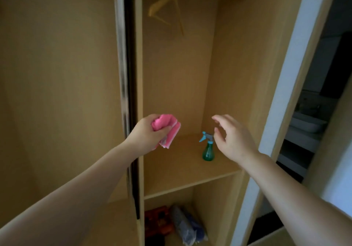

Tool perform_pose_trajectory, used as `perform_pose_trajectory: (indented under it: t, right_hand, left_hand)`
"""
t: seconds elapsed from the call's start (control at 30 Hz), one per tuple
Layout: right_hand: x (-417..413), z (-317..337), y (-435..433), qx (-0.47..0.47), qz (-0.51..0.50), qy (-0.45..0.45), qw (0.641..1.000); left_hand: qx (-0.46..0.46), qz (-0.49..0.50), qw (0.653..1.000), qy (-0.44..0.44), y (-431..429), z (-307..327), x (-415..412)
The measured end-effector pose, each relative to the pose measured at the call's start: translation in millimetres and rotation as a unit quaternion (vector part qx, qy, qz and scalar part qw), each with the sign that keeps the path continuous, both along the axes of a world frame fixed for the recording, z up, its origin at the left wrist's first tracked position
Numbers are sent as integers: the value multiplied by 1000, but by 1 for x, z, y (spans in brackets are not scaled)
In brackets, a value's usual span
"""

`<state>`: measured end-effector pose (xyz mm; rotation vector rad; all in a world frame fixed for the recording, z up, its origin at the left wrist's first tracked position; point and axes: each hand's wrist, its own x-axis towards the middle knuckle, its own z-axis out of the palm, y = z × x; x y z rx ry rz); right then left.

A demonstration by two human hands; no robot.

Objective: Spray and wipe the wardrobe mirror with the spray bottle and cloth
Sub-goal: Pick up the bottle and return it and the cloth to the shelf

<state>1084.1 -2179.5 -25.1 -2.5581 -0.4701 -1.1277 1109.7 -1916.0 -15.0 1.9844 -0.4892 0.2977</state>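
A small green spray bottle with a blue trigger head stands upright on the wooden wardrobe shelf. My right hand hovers just right of the bottle's head, fingers loosely spread, holding nothing. My left hand grips a folded pink cloth above the shelf's left part. At the right, a mirror door reflects a dim room; its pale frame edge runs diagonally.
A wooden sliding door covers the left side of the wardrobe. One wooden hanger hangs from the rail above. Below the shelf lie a blue bagged bundle and a red-orange item.
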Motion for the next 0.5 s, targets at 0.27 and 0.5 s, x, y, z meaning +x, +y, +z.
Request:
perform_pose_trajectory:
  t: [0.27,0.5]
  right_hand:
    - [27,-28,-113,33,-23,68,997]
    - [90,-63,-154,63,-49,148,986]
  left_hand:
    - [2,38,999,31,-96,-29,37]
    - [45,53,996,50,-132,-58,102]
